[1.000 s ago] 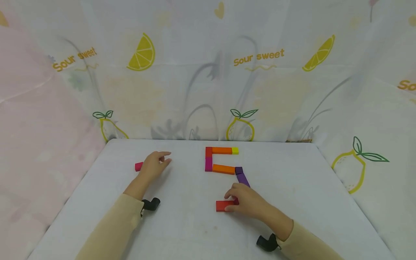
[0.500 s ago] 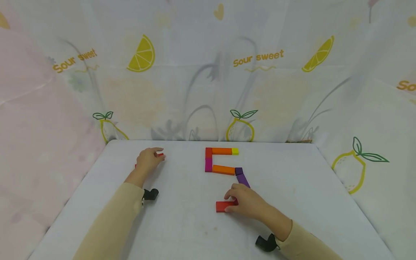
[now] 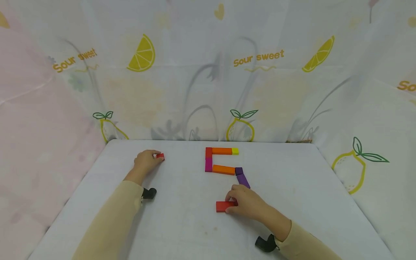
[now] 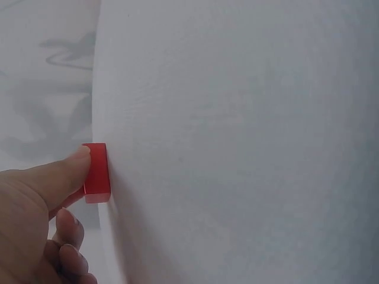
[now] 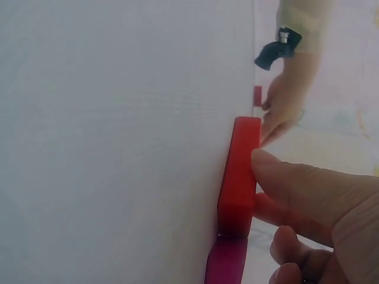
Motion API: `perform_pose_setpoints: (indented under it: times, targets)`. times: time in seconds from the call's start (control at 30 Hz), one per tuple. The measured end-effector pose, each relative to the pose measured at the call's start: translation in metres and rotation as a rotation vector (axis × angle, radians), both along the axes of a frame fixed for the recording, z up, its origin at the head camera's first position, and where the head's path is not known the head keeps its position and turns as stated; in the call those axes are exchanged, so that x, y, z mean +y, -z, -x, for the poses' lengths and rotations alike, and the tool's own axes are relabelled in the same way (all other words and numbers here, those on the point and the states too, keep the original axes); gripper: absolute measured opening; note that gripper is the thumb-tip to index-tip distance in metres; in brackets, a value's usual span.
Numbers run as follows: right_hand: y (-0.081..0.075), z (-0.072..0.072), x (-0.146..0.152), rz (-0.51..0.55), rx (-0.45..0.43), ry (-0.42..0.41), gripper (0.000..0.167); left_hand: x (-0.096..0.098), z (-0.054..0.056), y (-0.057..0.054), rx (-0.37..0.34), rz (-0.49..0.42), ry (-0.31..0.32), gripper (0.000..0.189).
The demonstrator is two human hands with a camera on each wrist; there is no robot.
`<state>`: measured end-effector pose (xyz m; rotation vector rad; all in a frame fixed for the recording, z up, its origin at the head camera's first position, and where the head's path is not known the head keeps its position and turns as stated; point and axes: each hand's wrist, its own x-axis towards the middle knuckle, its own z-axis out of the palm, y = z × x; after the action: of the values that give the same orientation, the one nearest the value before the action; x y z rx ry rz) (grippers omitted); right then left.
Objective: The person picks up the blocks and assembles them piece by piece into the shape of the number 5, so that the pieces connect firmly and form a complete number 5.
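My left hand [image 3: 144,162], at the far left of the table, pinches a small red block [image 3: 161,156] between thumb and forefinger. The left wrist view shows that red block [image 4: 98,171] close over the white surface. At the front middle, my right hand [image 3: 249,203] holds a longer red block [image 3: 223,206] by its right part, thumb on the near side. In the right wrist view a magenta block [image 5: 227,260] stands end to end with this red block [image 5: 240,174]; in the head view the hand hides it. Above the right hand lies a purple block [image 3: 243,180].
A line of blocks runs behind my right hand: a yellow block [image 3: 235,151], an orange block [image 3: 222,151], a red-orange block [image 3: 208,153], a magenta block [image 3: 208,165], another orange block [image 3: 223,169] and a dark purple block [image 3: 239,170]. A printed cloth [image 3: 182,90] hangs behind the white table [image 3: 182,216].
My left hand has moved slightly away from me and now pinches the small red block. A crimson block earlier visible beside it is now hidden. The right hand has barely moved.
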<state>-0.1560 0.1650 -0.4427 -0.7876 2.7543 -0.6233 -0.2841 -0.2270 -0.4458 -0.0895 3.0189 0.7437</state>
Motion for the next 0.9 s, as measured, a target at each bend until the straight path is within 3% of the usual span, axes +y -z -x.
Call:
perform_pose_setpoints:
  times: [0.3, 0.7, 0.9]
  targets:
    - [-0.003, -0.001, -0.003, -0.01, -0.028, 0.024, 0.021, 0.001, 0.0, 0.003, -0.014, 0.025, 0.032, 0.044]
    - [-0.009, -0.002, -0.007, -0.027, -0.042, 0.035, 0.019, 0.004, -0.005, -0.001, -0.015, 0.03, 0.069, 0.039]
    - [-0.01, -0.002, -0.008, -0.036, -0.038, 0.034, 0.019, 0.011, -0.008, -0.004, -0.028, 0.051, 0.131, 0.037]
